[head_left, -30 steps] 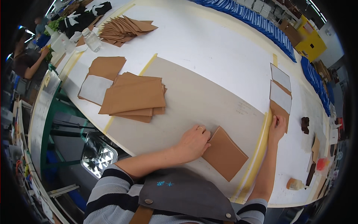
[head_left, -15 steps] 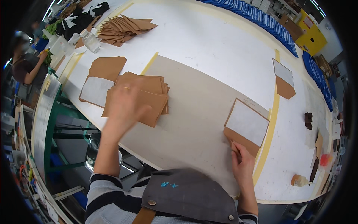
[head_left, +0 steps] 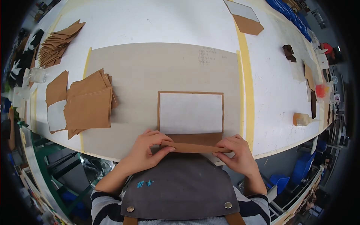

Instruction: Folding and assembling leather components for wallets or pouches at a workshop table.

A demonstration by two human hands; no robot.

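A brown, leather-like panel [head_left: 191, 138] with a white rectangle on its upper part lies on the grey mat, close to the table's near edge. Its near strip is lifted and bent over. My left hand [head_left: 149, 150] pinches the left end of that strip between thumb and fingers. At the right end, my right hand [head_left: 238, 153] grips it the same way. A pile of brown panels [head_left: 92, 108] sits left of my hands, overlapping another brown-and-white panel [head_left: 56, 112].
The grey mat [head_left: 150, 71] is bordered by yellow tape [head_left: 247, 93]. A fanned brown stack [head_left: 60, 45] and a clear jar [head_left: 37, 75] stand far left. Another brown-and-white panel [head_left: 247, 24] lies far right. A squeeze bottle [head_left: 302, 119] lies at right, near the table's edge.
My left hand has left the pile and moved right to the panel's near strip. The panel now lies squarely before me with that strip bent over. The view has turned right.
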